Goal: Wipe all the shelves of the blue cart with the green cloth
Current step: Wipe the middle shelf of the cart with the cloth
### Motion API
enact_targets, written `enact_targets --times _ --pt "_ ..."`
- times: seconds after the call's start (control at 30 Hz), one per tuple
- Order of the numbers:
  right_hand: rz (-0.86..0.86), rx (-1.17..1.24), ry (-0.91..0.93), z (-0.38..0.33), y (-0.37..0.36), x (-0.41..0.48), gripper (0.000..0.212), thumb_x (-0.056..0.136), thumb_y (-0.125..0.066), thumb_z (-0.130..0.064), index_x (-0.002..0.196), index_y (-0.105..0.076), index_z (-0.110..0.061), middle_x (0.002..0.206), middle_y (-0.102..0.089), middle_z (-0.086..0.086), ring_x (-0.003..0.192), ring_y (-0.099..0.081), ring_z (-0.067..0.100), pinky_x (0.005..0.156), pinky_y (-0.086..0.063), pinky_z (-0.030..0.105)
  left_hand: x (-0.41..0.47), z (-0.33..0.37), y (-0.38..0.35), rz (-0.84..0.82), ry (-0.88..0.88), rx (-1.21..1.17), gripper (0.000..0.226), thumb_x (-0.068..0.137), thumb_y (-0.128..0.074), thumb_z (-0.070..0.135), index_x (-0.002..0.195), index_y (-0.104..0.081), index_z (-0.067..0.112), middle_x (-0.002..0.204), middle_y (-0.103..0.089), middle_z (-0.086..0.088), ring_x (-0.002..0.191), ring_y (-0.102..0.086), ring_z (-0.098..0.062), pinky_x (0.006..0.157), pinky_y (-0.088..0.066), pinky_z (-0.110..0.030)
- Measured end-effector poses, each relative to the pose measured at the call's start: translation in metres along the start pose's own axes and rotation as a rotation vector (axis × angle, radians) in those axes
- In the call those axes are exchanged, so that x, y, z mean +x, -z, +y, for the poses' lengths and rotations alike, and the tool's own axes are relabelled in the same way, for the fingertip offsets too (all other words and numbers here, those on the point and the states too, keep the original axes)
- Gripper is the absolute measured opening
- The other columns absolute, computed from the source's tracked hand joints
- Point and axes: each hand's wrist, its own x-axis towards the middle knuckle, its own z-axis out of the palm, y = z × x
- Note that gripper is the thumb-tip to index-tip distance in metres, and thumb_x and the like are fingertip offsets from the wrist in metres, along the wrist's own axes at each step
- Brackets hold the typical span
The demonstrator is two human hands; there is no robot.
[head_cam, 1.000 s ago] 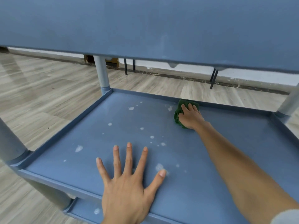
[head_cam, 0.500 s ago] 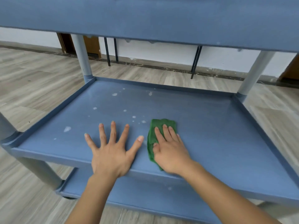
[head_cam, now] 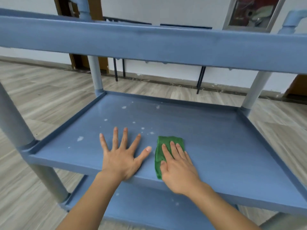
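The blue cart's middle shelf (head_cam: 216, 138) fills the view, with white spots across its left and centre. My right hand (head_cam: 178, 168) lies flat on the folded green cloth (head_cam: 166, 143), pressing it onto the shelf near the front edge. Beside it my left hand (head_cam: 122, 156) rests flat on the shelf with fingers spread, holding nothing. The top shelf's front rim (head_cam: 149, 42) crosses above. Part of the bottom shelf (head_cam: 146, 209) shows below my arms, with a few white spots.
Grey posts stand at the cart's corners: near left (head_cam: 15, 130), far left (head_cam: 96, 75), far right (head_cam: 254, 90). Wooden floor (head_cam: 41, 100) surrounds the cart. A white wall (head_cam: 166, 70) with black metal legs (head_cam: 200, 80) runs behind.
My right hand dragged the green cloth from the shelf's back edge to the front, beside my left hand. My view rose and drew back, showing the top shelf's rim.
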Motion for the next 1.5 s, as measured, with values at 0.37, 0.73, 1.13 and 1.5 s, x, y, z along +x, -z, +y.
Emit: enact_targets --times 0.37,0.73,1.13,1.5 --pt "-0.020 -0.015 -0.075 -0.002 0.002 0.009 0.062 0.100 -0.019 -0.042 0.157 0.002 -0.030 0.165 0.015 -0.002 0.151 0.015 0.014 0.123 0.004 0.037 0.007 -0.030 -0.012 0.023 -0.140 -0.068 0.075 0.075 0.016 0.092 0.145 0.019 0.065 0.168 0.023 0.007 0.145 0.043 -0.025 0.109 0.030 -0.066" --pt "0.028 0.017 -0.170 0.042 0.007 0.158 0.063 0.099 -0.023 -0.043 0.158 -0.006 -0.027 0.166 0.004 0.004 0.153 0.006 0.022 0.123 -0.001 0.041 0.002 -0.028 -0.005 -0.012 -0.128 -0.064 0.077 0.068 0.028 0.089 0.140 0.035 0.060 0.156 0.044 0.010 0.140 0.049 -0.024 0.110 0.028 -0.067" --pt "-0.001 0.038 -0.192 0.082 0.030 0.316 0.067 0.095 -0.021 -0.048 0.157 -0.003 -0.031 0.166 0.007 0.005 0.152 0.007 0.024 0.121 -0.002 0.046 0.004 -0.023 0.005 -0.003 -0.165 -0.044 0.079 0.092 -0.014 0.081 0.144 -0.054 0.038 0.153 -0.051 -0.005 0.139 -0.043 -0.044 0.105 -0.019 -0.072" --pt "-0.032 0.010 -0.141 0.059 0.018 0.234 0.064 0.098 -0.021 -0.042 0.158 -0.003 -0.027 0.166 0.005 0.005 0.153 0.004 0.022 0.123 -0.004 0.042 0.001 -0.025 0.000 0.065 -0.103 -0.116 0.075 0.075 0.010 0.095 0.142 0.026 0.065 0.162 0.031 0.017 0.143 0.045 -0.016 0.114 0.026 -0.064"
